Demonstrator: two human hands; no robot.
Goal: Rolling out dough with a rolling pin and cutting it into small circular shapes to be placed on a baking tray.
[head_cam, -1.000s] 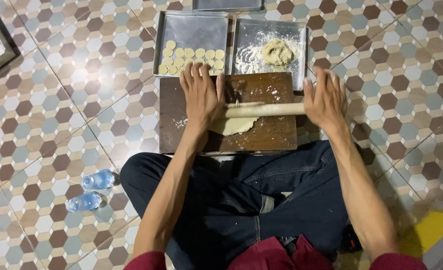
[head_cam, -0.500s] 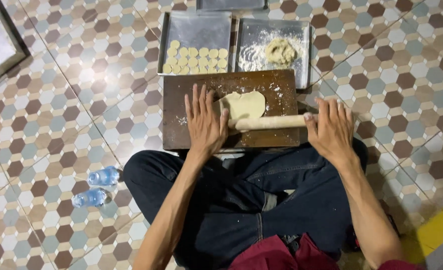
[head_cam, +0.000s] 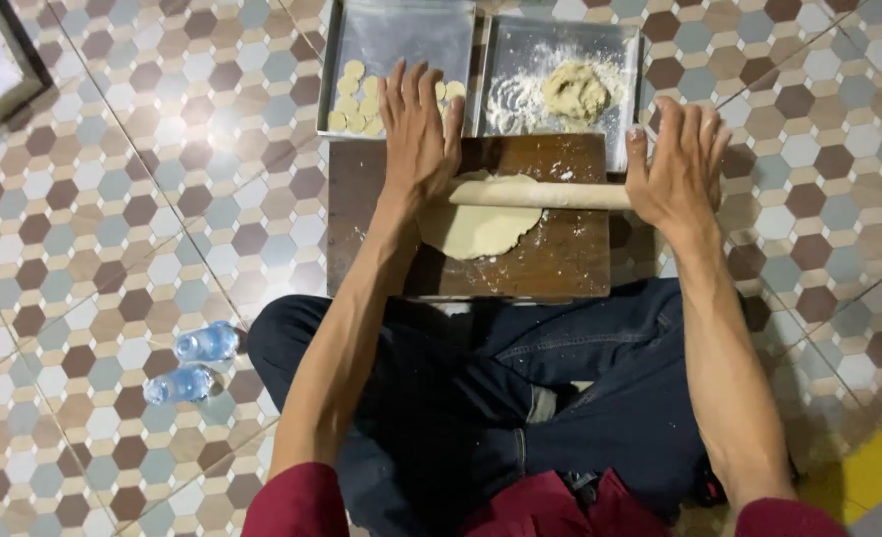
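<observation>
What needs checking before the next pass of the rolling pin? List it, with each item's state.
1. Both palms on the pin: left hand and right hand press flat on the ends of the rolling pin - ok.
2. Pin over the dough: it crosses the far edge of the dough sheet - ok.
3. Dough inside the wooden board - ok.
4. Dough thickness even - cannot tell.
5. Left tray of cut rounds clear of the pin - ok, though the fingers reach over it.
6. Flour on the board - only a few specks, not ok.
</observation>
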